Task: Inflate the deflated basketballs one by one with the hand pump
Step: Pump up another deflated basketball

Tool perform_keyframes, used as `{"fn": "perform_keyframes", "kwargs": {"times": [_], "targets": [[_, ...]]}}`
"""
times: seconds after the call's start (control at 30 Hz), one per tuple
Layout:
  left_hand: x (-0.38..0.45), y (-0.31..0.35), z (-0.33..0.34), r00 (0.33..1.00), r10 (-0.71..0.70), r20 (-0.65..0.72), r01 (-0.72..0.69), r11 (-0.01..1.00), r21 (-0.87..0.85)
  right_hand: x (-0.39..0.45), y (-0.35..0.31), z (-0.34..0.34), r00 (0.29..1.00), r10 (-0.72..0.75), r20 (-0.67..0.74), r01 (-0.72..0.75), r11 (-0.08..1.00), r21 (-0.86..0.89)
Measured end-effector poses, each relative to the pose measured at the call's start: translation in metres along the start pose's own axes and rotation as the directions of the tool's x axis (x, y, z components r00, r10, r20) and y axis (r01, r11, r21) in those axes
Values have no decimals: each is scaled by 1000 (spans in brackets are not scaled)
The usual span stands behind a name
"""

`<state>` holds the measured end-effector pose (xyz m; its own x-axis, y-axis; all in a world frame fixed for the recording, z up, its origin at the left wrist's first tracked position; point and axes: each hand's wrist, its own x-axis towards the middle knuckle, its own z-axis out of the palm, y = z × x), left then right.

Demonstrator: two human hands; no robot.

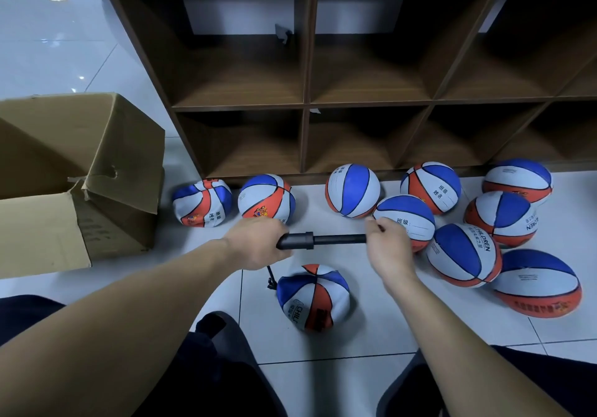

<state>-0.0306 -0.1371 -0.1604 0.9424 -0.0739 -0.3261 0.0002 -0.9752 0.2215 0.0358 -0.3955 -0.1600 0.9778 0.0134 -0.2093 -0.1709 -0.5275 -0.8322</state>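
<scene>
1. Pump [323, 240] held level between both hands, above the floor [371, 336]. Left hand [258, 244] wrapped round the thick barrel end, right hand [386, 245] clamped on the handle end with the thinner rod showing between, so looks like mid-stroke.
2. Hose [269, 276] dropping from the barrel down to the crumpled ball [312, 297] right in front of the knees, touching its left side. Can't tell if the needle is actually seated in the valve, too small.
3. Progress, going by shape only: round balls [465, 255] bunched on the right, several of them, probably done. Still caved in: the one on the hose, the squashed ball [202, 203] far left by the shelf foot, maybe the flat-looking ball [536, 282] at far right. Ball [266, 198] next to the squashed one looks a bit soft, hard to call.
4. So roughly past halfway, a few left.
5. Around: open cardboard box [80, 174] on the left, wooden cubby shelf [323, 103] behind the row of balls.
6. In the way: finished balls crowding the right hand, one touching or nearly touching the knuckles, could cramp the stroke.
</scene>
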Motion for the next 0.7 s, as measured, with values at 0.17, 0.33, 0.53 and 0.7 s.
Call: {"fn": "perform_keyframes", "kwargs": {"times": [0.17,0.33,0.53,0.7], "targets": [[0,7,2,1000,-5,21,5,1000,13,3,2,-3,993,103,-61,-99,993,65],[2,17,-2,1000,11,-20,-10,998,54,-24,-9,21,995,57,-78,-53,997,49],[-1,35,-1,999,26,-44,-24,998,59,-34,-15,40,997,76,-6,-75,992,104],[0,41,-3,998,48,-35,-46,996,76,-42,-18,48,997,77,29,-80,993,92]]}}
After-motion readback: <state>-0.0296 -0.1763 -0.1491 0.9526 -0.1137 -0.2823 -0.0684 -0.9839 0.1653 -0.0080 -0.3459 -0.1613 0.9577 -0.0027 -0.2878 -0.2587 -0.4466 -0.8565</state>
